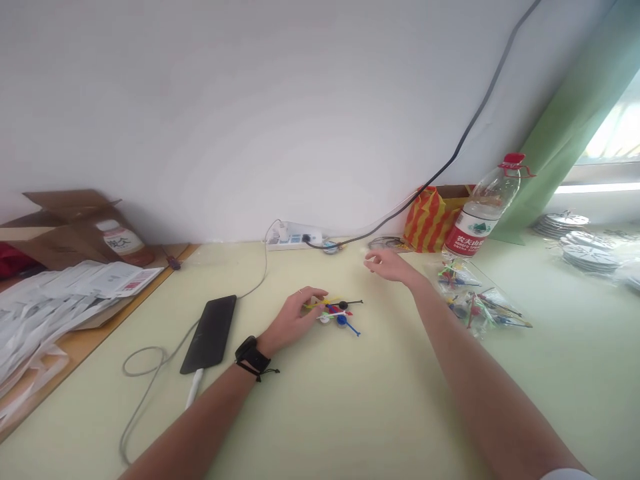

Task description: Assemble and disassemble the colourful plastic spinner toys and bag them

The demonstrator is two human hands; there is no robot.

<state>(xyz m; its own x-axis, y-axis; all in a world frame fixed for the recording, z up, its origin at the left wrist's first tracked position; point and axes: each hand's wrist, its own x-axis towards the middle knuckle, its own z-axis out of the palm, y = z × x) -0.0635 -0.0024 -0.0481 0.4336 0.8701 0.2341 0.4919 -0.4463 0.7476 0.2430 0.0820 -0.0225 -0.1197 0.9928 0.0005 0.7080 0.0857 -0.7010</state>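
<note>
Several small coloured plastic pieces (342, 320), in blue, black, white, red and yellow, lie in a loose pile on the pale table (320, 413). My left hand (299, 311), with a black watch on the wrist, rests at the pile's left side, its fingers curved over the yellow piece; whether it grips that piece is unclear. Beyond the pile and to its right, my right hand (385, 265) hovers over the table near the wall, fingers bent towards a small pale thing that is too blurred to name. Clear bags of similar coloured pieces (483, 310) lie right of my right forearm.
A black phone (210, 333) with cables lies left. Near the wall are a power strip (295, 237), a striped bag (425, 220) and a large bottle (483, 213). White packets (75, 293) fill the far left; metal discs (585, 250) are stacked right.
</note>
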